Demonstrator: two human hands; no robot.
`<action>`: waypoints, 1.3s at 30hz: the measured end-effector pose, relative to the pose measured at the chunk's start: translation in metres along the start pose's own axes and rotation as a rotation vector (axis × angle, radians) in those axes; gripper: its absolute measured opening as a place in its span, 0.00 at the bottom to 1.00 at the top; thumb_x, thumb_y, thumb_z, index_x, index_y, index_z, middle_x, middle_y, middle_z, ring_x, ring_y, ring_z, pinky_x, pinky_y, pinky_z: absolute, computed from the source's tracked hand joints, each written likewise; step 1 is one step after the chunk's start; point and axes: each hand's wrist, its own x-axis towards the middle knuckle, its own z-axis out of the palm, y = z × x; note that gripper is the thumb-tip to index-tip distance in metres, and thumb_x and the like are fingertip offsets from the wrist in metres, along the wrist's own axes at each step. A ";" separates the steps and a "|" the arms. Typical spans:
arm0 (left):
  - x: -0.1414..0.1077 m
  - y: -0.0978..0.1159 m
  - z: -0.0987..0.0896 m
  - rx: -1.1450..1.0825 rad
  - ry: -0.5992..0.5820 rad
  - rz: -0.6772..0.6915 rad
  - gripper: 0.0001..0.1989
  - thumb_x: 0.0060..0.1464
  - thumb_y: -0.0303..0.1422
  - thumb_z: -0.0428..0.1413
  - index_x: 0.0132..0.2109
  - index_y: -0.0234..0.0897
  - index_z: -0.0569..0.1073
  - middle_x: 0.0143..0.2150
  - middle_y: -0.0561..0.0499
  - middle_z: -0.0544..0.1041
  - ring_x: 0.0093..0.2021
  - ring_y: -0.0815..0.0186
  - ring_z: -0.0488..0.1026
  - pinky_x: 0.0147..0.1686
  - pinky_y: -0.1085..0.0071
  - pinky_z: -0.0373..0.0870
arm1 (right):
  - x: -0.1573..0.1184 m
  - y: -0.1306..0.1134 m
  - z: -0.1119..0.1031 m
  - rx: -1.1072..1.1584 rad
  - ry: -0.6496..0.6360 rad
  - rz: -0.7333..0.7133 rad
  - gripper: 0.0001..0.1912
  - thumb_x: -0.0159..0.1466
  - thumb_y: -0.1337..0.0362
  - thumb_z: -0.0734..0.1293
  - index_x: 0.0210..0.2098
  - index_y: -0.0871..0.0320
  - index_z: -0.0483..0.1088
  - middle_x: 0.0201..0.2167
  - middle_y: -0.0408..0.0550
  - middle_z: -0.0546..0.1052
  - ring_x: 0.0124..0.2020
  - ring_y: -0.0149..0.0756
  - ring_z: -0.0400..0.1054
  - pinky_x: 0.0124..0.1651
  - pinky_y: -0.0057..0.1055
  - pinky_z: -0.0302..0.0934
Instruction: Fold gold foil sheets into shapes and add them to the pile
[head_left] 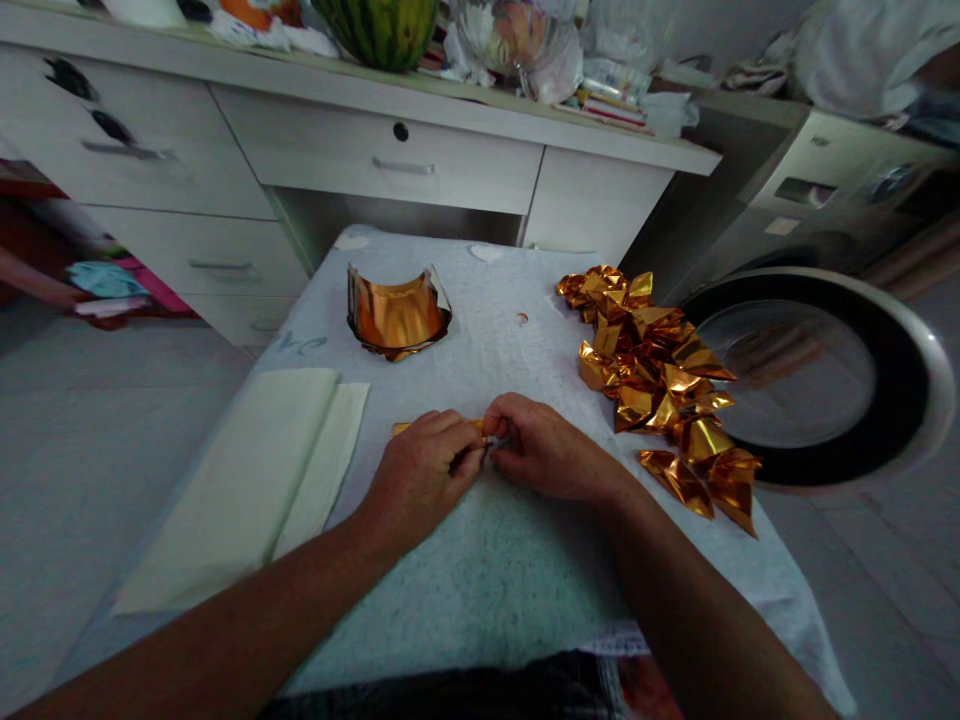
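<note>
Gold foil strip (401, 429) is located at the middle of the counter (480, 570), held between both hands. Proceeding left to right: cream paper (232, 470) lies flat in overlapping layers along the left side, apparently to remain within reach of the left hand without crowding the strip. Beyond it, a stack of curved gold sheets (397, 312) stands with its ends turned up, probably set toward the far side as stock. The left hand (427, 465) covers most of the strip, thumb and fingers pinching it, presumably for steadiness. A small ring-shaped scrap (523, 318) lies well apart from the strip. The right hand (544, 445) has thumb and forefinger drawn together on the strip's right end, likely for fine control; the exact contact is hidden. At the right edge, folded gold pieces (660, 380) form a heap, seemingly grouped there to stay away from the hands. Appearance of the strip: the exposed left end is narrow, straight-edged and dull gold; the middle is concealed; the right end shows a slim, yellowish section beside a dark detail too small to identify.
</note>
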 end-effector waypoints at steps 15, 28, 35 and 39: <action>-0.002 -0.004 0.001 -0.011 -0.039 0.049 0.08 0.57 0.23 0.54 0.31 0.38 0.74 0.33 0.52 0.76 0.36 0.64 0.70 0.37 0.67 0.65 | 0.003 -0.002 0.004 -0.049 -0.008 0.029 0.08 0.57 0.77 0.63 0.28 0.60 0.68 0.30 0.42 0.69 0.31 0.28 0.61 0.36 0.26 0.52; -0.003 -0.005 0.002 -0.090 -0.006 0.087 0.06 0.57 0.23 0.56 0.33 0.37 0.75 0.37 0.51 0.79 0.40 0.63 0.73 0.41 0.65 0.69 | 0.008 -0.001 0.009 -0.133 0.042 0.126 0.04 0.60 0.74 0.64 0.31 0.61 0.70 0.29 0.43 0.70 0.31 0.30 0.61 0.35 0.27 0.52; -0.005 -0.006 0.002 -0.056 -0.013 0.110 0.07 0.58 0.23 0.56 0.32 0.36 0.74 0.34 0.51 0.78 0.37 0.63 0.74 0.39 0.65 0.69 | 0.010 -0.002 0.011 -0.170 0.056 0.153 0.05 0.60 0.74 0.65 0.31 0.60 0.70 0.30 0.44 0.71 0.32 0.31 0.62 0.36 0.28 0.52; -0.004 -0.004 0.000 -0.047 -0.027 0.106 0.07 0.59 0.24 0.55 0.32 0.36 0.74 0.34 0.51 0.78 0.37 0.62 0.74 0.39 0.65 0.70 | 0.011 0.001 0.013 -0.169 0.089 0.146 0.04 0.61 0.72 0.65 0.31 0.60 0.70 0.31 0.45 0.71 0.34 0.32 0.63 0.37 0.28 0.53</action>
